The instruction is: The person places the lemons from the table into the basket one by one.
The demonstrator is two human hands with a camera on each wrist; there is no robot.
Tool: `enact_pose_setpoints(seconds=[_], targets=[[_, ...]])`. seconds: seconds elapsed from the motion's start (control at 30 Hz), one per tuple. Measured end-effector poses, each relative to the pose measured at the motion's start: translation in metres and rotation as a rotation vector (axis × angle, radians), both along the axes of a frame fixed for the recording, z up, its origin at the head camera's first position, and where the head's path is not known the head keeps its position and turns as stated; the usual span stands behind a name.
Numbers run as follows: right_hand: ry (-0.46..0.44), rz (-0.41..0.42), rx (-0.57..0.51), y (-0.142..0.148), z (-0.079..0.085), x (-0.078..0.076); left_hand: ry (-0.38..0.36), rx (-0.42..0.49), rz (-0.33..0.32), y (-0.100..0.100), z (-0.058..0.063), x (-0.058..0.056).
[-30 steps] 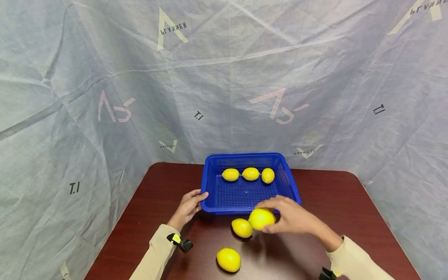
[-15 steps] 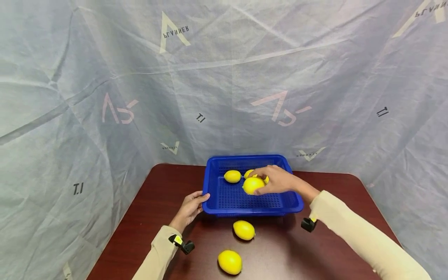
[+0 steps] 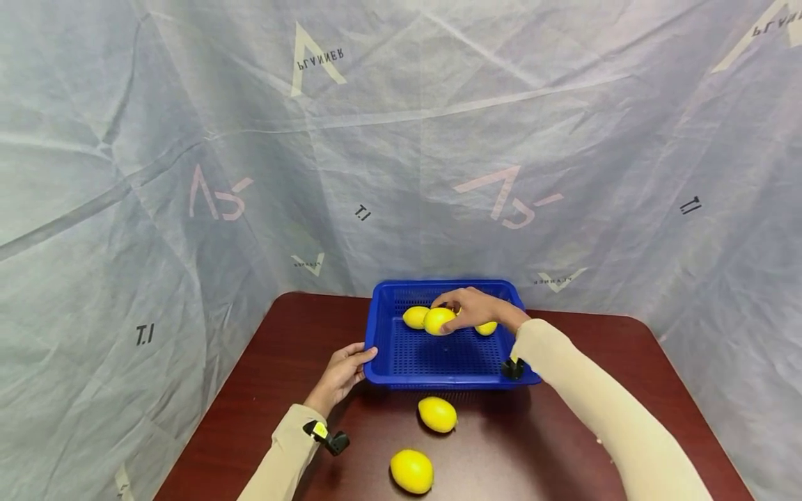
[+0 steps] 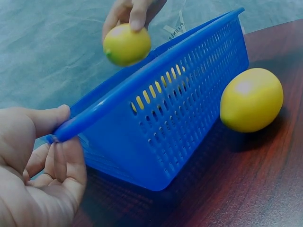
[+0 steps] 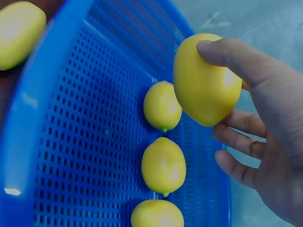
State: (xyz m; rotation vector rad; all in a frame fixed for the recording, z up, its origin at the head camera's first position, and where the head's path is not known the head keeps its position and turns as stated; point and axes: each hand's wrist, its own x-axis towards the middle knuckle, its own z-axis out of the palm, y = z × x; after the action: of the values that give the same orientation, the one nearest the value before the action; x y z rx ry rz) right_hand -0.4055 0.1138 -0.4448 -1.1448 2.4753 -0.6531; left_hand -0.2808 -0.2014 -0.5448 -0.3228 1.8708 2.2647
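A blue perforated plastic basket (image 3: pixel 447 380) stands on the table. My left hand (image 3: pixel 341 374) pinches its left rim, with the thumb over the top and fingers curled beneath, as the left wrist view shows. Above the basket floor my right hand (image 3: pixel 473 307) holds a lemon (image 5: pixel 206 80) between thumb and fingers. Three lemons lie in a row inside along the far wall: one (image 5: pixel 162 106), a middle lemon (image 5: pixel 164 166) and another (image 5: pixel 157 215). In the head view the right hand hides most of the middle one.
Two lemons lie on the dark red wooden table (image 3: pixel 301 334) in front of the basket: a nearer lemon (image 3: pixel 411 471) and one lemon (image 3: pixel 437 415) close to the front wall. A grey printed sheet (image 3: pixel 401 139) hangs behind and beside the table.
My right hand has carried its lemon from in front of the basket, over the front rim, to above the far left part inside. The left hand keeps its grip on the rim.
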Motion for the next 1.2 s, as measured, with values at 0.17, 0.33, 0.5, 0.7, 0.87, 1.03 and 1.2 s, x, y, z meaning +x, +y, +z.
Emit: enact_pose_setpoints(seconds=[0.17,0.33,0.5,0.7,0.87,1.03,1.2], targets=[[-0.062,-0.042,0.035,-0.013,-0.01,-0.014,0.012,-0.008,-0.003,-0.001,-0.001,0.0],[-0.092,-0.098,0.083,-0.027,-0.024,-0.021,0.011,0.0,0.002,-0.001,-0.001,0.0],[-0.125,-0.141,0.094,-0.036,-0.043,-0.023,0.01,0.014,-0.001,0.0,-0.004,0.004],[-0.146,-0.164,0.103,-0.044,-0.06,-0.024,0.011,0.028,-0.002,0.0,-0.006,0.005],[-0.099,-0.179,0.146,-0.048,-0.065,-0.027,0.018,0.033,-0.001,0.0,-0.007,0.003],[-0.083,-0.172,0.182,-0.054,-0.067,-0.027,0.014,0.028,-0.009,0.0,-0.006,0.003],[-0.073,-0.177,0.196,-0.06,-0.067,-0.027,0.02,0.03,-0.004,-0.001,-0.007,0.0]])
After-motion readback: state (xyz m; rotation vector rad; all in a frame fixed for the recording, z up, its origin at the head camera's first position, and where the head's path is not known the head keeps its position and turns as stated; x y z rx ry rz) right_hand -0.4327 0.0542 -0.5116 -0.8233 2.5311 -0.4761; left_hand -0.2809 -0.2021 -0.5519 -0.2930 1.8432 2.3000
